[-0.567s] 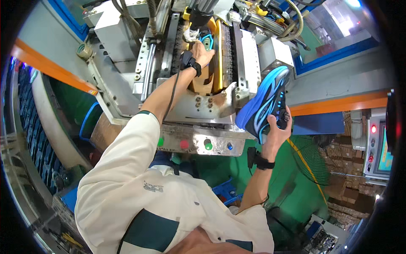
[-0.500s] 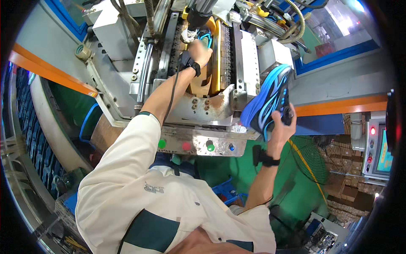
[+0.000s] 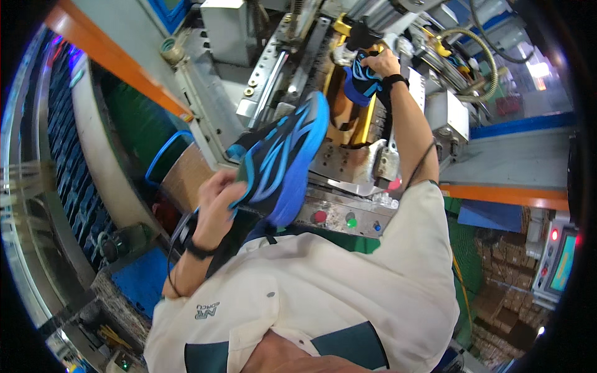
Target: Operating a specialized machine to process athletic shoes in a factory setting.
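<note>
In my left hand [image 3: 214,202] is a black and blue sports shoe [image 3: 273,165], gripped at its heel end, toe up, in front of the machine [image 3: 342,165]. Further off and to the right, my right hand [image 3: 382,63] has its fingers on a second blue and black shoe [image 3: 359,84]. That second shoe sits tilted over the machine's brown and yellow bed, close below a dark round press head [image 3: 362,36]. Part of it is covered by my fingers. A dark band and a cable show on each wrist.
Along the machine's front edge runs a plate with a red button [image 3: 319,216], a green button [image 3: 351,222] and a blue button [image 3: 377,227]. Orange rails [image 3: 510,196] flank the machine. A control screen [image 3: 561,258] stands far right. A curved conveyor [image 3: 87,149] passes on the left.
My left hand has come out of the machine and now holds a shoe at the left. My right hand has moved from the right side into the machine with its shoe. The view has shifted.
</note>
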### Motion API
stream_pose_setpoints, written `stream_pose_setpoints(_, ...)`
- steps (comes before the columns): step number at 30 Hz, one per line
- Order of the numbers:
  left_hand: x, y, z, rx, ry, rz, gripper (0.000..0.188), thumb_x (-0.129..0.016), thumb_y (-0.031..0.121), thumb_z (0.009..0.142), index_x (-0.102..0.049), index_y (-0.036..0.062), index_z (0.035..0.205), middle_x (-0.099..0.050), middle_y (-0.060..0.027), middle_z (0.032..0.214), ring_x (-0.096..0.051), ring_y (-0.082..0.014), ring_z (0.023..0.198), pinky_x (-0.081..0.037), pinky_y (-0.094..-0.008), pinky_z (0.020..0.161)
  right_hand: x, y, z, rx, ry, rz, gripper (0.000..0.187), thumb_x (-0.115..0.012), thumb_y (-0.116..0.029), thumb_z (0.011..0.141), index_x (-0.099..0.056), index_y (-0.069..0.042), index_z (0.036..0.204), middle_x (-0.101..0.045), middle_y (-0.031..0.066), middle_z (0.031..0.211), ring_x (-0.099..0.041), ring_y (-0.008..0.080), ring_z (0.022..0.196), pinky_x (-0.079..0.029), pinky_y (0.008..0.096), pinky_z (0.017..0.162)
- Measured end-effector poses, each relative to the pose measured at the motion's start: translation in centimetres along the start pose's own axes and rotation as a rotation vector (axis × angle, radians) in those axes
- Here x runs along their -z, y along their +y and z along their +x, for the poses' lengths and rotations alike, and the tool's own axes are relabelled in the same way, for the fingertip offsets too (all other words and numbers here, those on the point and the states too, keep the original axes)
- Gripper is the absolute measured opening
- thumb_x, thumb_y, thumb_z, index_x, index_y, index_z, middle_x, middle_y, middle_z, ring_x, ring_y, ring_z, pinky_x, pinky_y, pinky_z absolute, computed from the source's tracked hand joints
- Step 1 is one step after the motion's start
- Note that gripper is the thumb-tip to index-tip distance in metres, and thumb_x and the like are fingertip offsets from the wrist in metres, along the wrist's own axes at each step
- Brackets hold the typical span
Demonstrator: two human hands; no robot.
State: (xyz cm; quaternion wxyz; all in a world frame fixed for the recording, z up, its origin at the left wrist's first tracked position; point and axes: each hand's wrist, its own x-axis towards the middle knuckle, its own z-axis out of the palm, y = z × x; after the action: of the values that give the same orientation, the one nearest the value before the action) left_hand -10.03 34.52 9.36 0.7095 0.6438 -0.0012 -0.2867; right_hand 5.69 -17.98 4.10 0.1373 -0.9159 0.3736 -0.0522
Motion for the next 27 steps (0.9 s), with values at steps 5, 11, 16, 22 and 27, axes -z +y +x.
stream_pose_setpoints(5, 4.4, -1.6, -11.0, -0.139, 0.407, -0.225, 0.032, -0.066, 0.010, 0.080, -0.062, -0.0056, 0.108, -0.066, -0.0054, 0.095, -0.061, -0.0096, 0.085, -0.047, -0.0215, 0.080, -7.9, -2.0, -1.1, 0.028, 0.160, -0.182, 0.090, -0.079, -0.044, 0.070, -0.042, 0.008, 0.134, -0.069, 0.0232, 0.109, -0.068, 0.0402, 0.102, -0.055, 0.0473, 0.089)
stream_pose_setpoints(11, 3.3, -9.7, -19.6, -0.151, 0.886, -0.392, 0.021, -0.069, 0.008, 0.083, -0.065, -0.0017, 0.102, -0.066, -0.0037, 0.096, -0.060, -0.0095, 0.086, -0.045, -0.0228, 0.078, -1.8, -3.1, -16.1, 0.712, 0.213, 0.093, 0.039, -0.061, -0.023, 0.089, -0.062, -0.001, 0.121, -0.065, 0.0257, 0.117, -0.063, 0.0409, 0.107, -0.050, 0.0474, 0.090)
stream_pose_setpoints(16, -0.6, -14.0, -24.8, -0.016, 1.096, -0.557, 0.029, -0.071, 0.017, 0.083, -0.065, 0.0007, 0.105, -0.066, -0.0035, 0.091, -0.063, -0.0124, 0.077, -0.054, -0.0300, 0.067, -9.7, -3.2, -37.8, 1.143, -0.202, 0.450, 0.015, -0.059, -0.007, 0.089, -0.068, -0.005, 0.101, -0.066, 0.0159, 0.094, -0.063, 0.0342, 0.090, -0.050, 0.0418, 0.080)
stream_pose_setpoints(22, -3.1, -18.4, -34.3, 0.021, 1.295, -0.591, 0.020, -0.068, 0.021, 0.084, -0.068, 0.0034, 0.094, -0.065, -0.0009, 0.086, -0.063, -0.0107, 0.076, -0.050, -0.0265, 0.062, -22.9, -3.3, -43.5, 1.168, -0.311, 0.104, 0.017, -0.057, -0.011, 0.089, -0.065, -0.007, 0.103, -0.064, 0.0158, 0.103, -0.059, 0.0358, 0.100, -0.048, 0.0441, 0.088)
stream_pose_setpoints(27, -3.7, -22.3, -42.5, -0.166, 1.657, -0.927, 0.020, -0.067, 0.016, 0.085, -0.067, -0.0004, 0.097, -0.066, -0.0067, 0.092, -0.068, -0.0191, 0.082, -0.061, -0.0402, 0.072, -23.9, -2.7, -42.5, 1.229, -0.308, 0.172, 0.021, -0.058, -0.012, 0.090, -0.066, -0.009, 0.109, -0.064, 0.0159, 0.109, -0.058, 0.0351, 0.105, -0.047, 0.0435, 0.091)
